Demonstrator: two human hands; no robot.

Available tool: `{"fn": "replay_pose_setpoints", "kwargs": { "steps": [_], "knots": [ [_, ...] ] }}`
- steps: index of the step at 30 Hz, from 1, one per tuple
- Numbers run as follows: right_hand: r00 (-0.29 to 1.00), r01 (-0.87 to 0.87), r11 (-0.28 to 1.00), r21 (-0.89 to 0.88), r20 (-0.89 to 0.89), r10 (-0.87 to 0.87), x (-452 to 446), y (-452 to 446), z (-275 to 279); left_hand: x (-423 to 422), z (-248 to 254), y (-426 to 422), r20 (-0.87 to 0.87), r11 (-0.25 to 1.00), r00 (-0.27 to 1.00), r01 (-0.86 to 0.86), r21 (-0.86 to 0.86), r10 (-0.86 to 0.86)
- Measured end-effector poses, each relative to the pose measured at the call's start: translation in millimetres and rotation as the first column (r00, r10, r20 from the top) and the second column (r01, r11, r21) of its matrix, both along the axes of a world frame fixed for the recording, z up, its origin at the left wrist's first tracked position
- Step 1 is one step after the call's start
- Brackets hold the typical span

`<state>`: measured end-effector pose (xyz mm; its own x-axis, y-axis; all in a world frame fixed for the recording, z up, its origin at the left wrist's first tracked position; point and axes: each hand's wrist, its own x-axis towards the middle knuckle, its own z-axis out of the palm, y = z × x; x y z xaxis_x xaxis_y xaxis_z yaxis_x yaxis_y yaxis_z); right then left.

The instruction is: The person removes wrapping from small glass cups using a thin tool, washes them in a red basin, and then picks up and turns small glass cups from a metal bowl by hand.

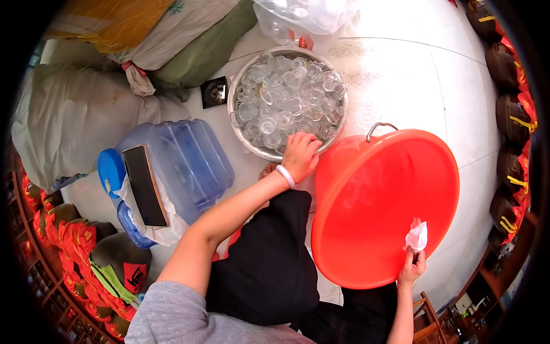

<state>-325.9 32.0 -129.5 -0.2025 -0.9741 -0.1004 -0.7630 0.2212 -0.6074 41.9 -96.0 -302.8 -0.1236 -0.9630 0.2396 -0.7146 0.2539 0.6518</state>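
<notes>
A round metal basin, heaped with small clear glass cups, stands on the floor in front of me. My left hand, with a pale bracelet at the wrist, reaches over its near rim. The fingers curl down at the cups; whatever they grip is hidden. To the right a large red plastic tub is tilted, its open mouth facing me and a metal handle on top. At its lower right rim, my right hand pinches a crumpled white and pinkish tissue in front of the tub's inside.
On the left a blue water jug lies on its side, with a phone and a white cloth on it. Large sacks stand at upper left, a small black box near the basin. Dark jars with red cloth line the right.
</notes>
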Motion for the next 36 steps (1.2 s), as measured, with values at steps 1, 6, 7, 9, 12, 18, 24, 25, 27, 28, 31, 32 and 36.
{"fn": "replay_pose_setpoints", "kwargs": {
  "steps": [1, 6, 7, 9, 12, 18, 24, 25, 27, 28, 31, 32, 36],
  "knots": [
    [1.000, -0.001, 1.000, 0.001, 0.004, 0.001, -0.6, 0.8, -1.2, 4.5, 6.1, 4.3, -0.021, 1.000, 0.999, -0.028, -0.004, 0.028],
    [1.000, -0.002, 1.000, -0.026, -0.015, 0.002, 3.7, -2.2, 0.1, 20.7, 8.1, 27.8, -0.099, 0.987, 0.983, -0.151, 0.062, 0.156],
    [1.000, -0.003, 1.000, -0.028, -0.012, 0.002, 2.5, -1.4, -0.2, 24.2, 6.2, 32.5, -0.114, 0.977, 0.974, -0.184, 0.110, 0.196],
    [1.000, -0.004, 1.000, -0.018, -0.017, 0.003, -1.7, 0.9, -2.4, 28.3, 1.9, 39.8, -0.158, 0.949, 0.944, -0.262, 0.175, 0.290],
    [1.000, 0.019, 0.999, -0.048, -0.013, -0.019, 0.9, 0.2, -4.9, 34.5, -7.8, 49.0, -0.223, 0.875, 0.863, -0.381, 0.298, 0.452],
    [0.998, 0.037, 0.998, -0.057, 0.048, -0.034, 7.9, -3.5, -3.2, 52.5, -21.6, 54.0, -0.469, 0.674, 0.484, -0.534, 0.510, 0.739],
    [1.000, -0.005, 1.000, -0.016, -0.023, 0.004, 0.7, -1.4, -2.2, 82.7, -24.6, 26.1, -0.521, 0.567, 0.300, -0.666, 0.485, 0.799],
    [1.000, -0.004, 1.000, -0.016, -0.023, 0.004, 1.2, -1.2, -2.2, 86.9, -27.5, 18.6, -0.483, 0.523, 0.299, -0.730, 0.440, 0.823],
    [1.000, -0.007, 1.000, -0.028, -0.009, 0.007, 2.2, -2.0, -3.0, 95.6, -33.2, 5.2, -0.446, 0.478, 0.293, -0.788, 0.388, 0.846],
    [1.000, -0.007, 1.000, -0.030, -0.010, 0.007, 1.3, -1.6, -2.8, 100.0, -35.0, -0.6, -0.353, 0.463, 0.343, -0.814, 0.351, 0.871],
    [1.000, -0.018, 1.000, -0.024, -0.009, 0.018, 0.7, -1.7, -2.7, 109.7, -37.3, -15.3, -0.131, 0.474, 0.455, -0.839, 0.267, 0.881],
    [1.000, -0.009, 0.999, -0.032, 0.001, 0.009, 3.0, -2.6, -2.6, 110.7, -35.8, -18.0, -0.001, 0.500, 0.513, -0.836, 0.226, 0.858],
    [1.000, -0.017, 0.999, -0.032, -0.001, 0.017, 1.2, -1.5, -3.1, 109.5, -23.8, -22.6, 0.116, 0.541, 0.579, -0.804, 0.245, 0.807]
  ]
}}
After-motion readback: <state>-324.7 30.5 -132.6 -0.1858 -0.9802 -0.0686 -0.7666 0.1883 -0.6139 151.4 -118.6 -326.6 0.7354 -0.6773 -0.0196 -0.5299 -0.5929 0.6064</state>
